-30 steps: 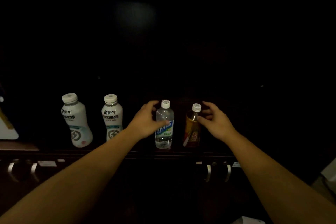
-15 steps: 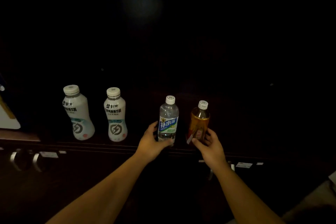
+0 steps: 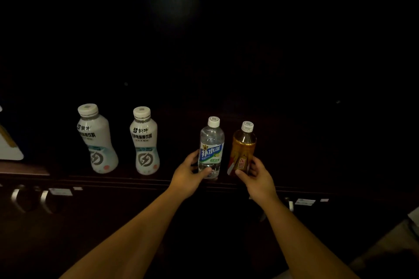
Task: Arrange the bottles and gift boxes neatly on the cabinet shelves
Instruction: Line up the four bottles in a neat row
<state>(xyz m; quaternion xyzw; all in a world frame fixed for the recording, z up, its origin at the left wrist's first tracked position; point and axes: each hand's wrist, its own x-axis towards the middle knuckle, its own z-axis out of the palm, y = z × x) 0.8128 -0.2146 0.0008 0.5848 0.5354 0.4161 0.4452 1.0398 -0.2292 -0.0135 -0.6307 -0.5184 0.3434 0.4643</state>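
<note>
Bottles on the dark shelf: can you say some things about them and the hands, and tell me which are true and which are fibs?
1. Four bottles stand on the shelf. True.
2. The left hand holds the amber bottle. False: it holds the clear bottle; the right hand holds the amber one.
3. Both white bottles stand left of the hands. True.
4. The amber bottle has no cap. False: it has a white cap.
5. One white bottle lies on its side. False: both stand upright.
</note>
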